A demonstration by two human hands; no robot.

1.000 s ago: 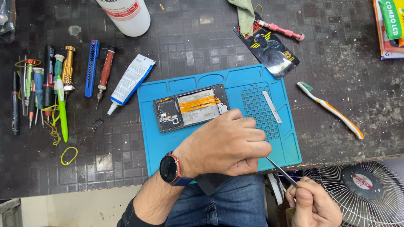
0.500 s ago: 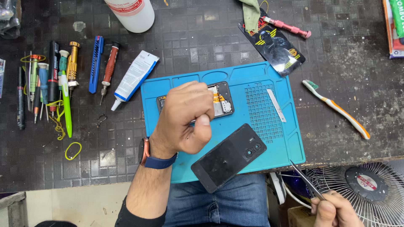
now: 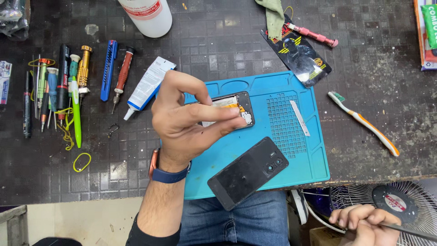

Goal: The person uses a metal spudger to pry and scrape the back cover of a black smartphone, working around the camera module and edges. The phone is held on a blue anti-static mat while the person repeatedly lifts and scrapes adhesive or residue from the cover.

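Note:
My left hand (image 3: 184, 120) is raised over the blue work mat (image 3: 300, 155) and grips the opened phone (image 3: 236, 107) by its edges, its inner board and orange flex showing. A black phone back cover (image 3: 248, 172) lies face down at the mat's near edge, overhanging it. My right hand (image 3: 364, 224) is low at the bottom right, below the table edge, closed on thin metal tweezers (image 3: 409, 231) near a small fan (image 3: 396, 200).
A metal spudger (image 3: 300, 117) rests on the mat's grid. Screwdrivers and pens (image 3: 68, 86) lie at left, a glue tube (image 3: 148, 86) beside the mat, a white bottle (image 3: 145, 13) at the top, a toothbrush (image 3: 364, 123) at right, a black packet (image 3: 298, 57) behind.
My left hand lifted the opened phone off the mat and turned it up. The black back cover now lies at the mat's front edge. My right hand dropped lower right with the tweezers.

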